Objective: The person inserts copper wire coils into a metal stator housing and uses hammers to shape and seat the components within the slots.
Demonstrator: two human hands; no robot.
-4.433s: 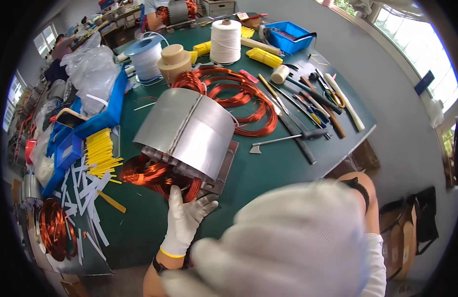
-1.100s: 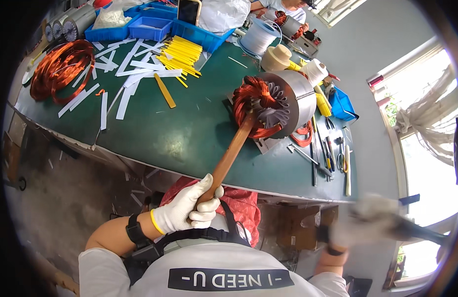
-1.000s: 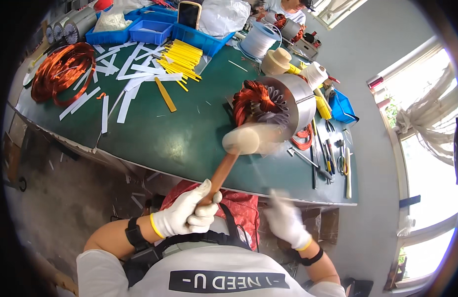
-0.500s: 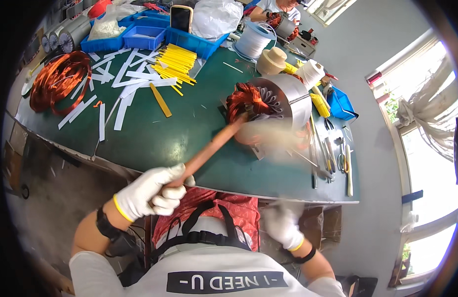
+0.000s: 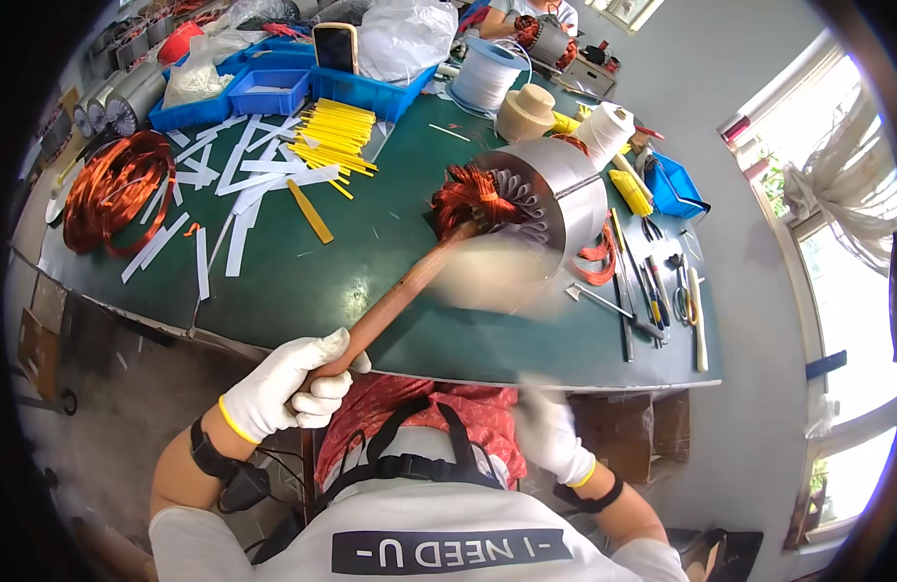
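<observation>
Bare green desk (image 5: 274, 281) left of the slanting brown wooden stick (image 5: 390, 304): room to pass, up to the flat white strips (image 5: 202, 264). Near side of the silver metal cylinder (image 5: 565, 167) blocked by a blurred pale rounded mass (image 5: 497, 279); dark slim hand tools (image 5: 627, 325) crowd its right.

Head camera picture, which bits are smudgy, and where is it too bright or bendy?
Head view: right hand and pale shape near the copper coils blurred, left hand and wooden handle clearer; head view: window glaring white, a shiny patch on the green table; head view: the table's near edge bowed, picture corners black.
</observation>
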